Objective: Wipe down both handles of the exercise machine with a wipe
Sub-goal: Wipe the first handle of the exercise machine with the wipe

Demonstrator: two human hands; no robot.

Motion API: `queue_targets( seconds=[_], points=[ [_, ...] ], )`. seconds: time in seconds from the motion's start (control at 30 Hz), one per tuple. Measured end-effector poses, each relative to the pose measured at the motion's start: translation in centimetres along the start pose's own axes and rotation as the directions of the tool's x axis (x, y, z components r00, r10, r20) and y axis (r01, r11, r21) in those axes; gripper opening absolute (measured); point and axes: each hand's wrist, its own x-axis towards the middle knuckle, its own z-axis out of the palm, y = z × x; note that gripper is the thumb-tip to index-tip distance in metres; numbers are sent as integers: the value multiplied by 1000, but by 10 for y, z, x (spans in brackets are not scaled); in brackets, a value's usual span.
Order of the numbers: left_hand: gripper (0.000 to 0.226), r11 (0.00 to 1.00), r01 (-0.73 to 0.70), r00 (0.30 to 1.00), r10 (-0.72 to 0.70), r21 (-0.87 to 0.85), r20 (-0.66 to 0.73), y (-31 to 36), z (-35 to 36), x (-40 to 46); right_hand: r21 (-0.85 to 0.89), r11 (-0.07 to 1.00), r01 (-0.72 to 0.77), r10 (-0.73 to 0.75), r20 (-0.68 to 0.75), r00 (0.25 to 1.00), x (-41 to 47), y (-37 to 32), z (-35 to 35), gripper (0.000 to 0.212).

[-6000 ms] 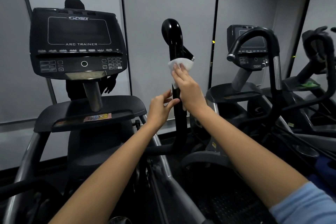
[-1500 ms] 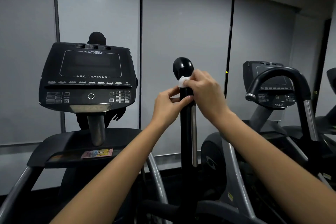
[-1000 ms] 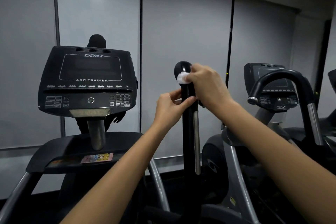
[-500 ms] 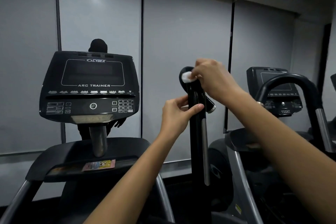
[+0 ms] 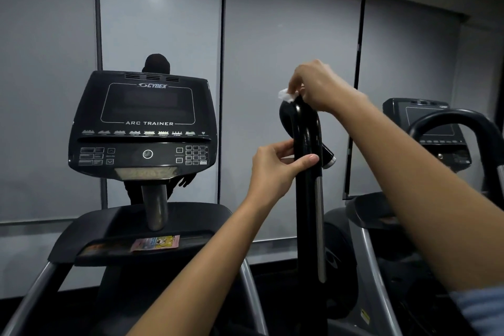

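Handle: a glossy black upright handle point(image 5: 306, 144) of the exercise machine stood at the centre of the view, its curved top bending toward 10 o'clock, with a silver strip running down its shaft toward 6 o'clock.
Wipe: a small crumpled white wipe point(image 5: 285, 95) sat on the very top of the handle, at 12 o'clock of the shaft, mostly hidden under fingers.
Right hands entry: the right hand point(image 5: 319, 87) came in from 4 o'clock, its fingers curled down over the handle's crown and pinching the wipe against it.
Left hands entry: the left hand point(image 5: 275, 169) came in from 7 o'clock and gripped the shaft below the bend, thumb across the near face and fingers wrapped behind.
Knob: a short silver-tipped stub point(image 5: 328, 158) projected from the handle toward 4 o'clock, just beside the left thumb.
Console: a black console point(image 5: 144, 123) marked CYBEX and ARC TRAINER stood at 9 o'clock of the handle, screen dark, keypads along its lower edge.
Tray: a black tray point(image 5: 109, 229) lay under the console, at 6 o'clock of it, bearing a colourful sticker point(image 5: 155, 243).
Neighbouring machine: a second console point(image 5: 433, 123) and a curved black bar point(image 5: 458, 117) stood at 3 o'clock.
Backdrop: grey panelled blinds point(image 5: 286, 35) filled the wall behind.
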Motion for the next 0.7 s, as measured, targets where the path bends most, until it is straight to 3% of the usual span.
queue_targets(
  seconds=[0.13,0.23,0.4,0.5,0.57,0.7],
  points=[
    [37,999,41,999,-41,-5,2,-2,-2,3,2,999,36,-36,-44,998,-19,4,-3,25],
    [38,998,53,999,-53,-16,6,-3,-3,5,22,999,44,-44,6,999,-3,-3,-4,17],
    [40,997,73,997,-72,-37,20,0,-4,3,136,989,-66,50,112,992,22,0,5,15],
    [39,997,70,997,-69,-23,28,1,-4,3,162,985,-63,63,4,998,5,3,5,16],
    [40,997,71,997,-70,-13,32,2,-4,3,174,984,-50,64,-74,995,-11,5,2,29],
    [39,998,64,998,-64,-10,20,2,-3,2,230,971,-68,89,-82,993,-16,10,1,33]
  ],
)
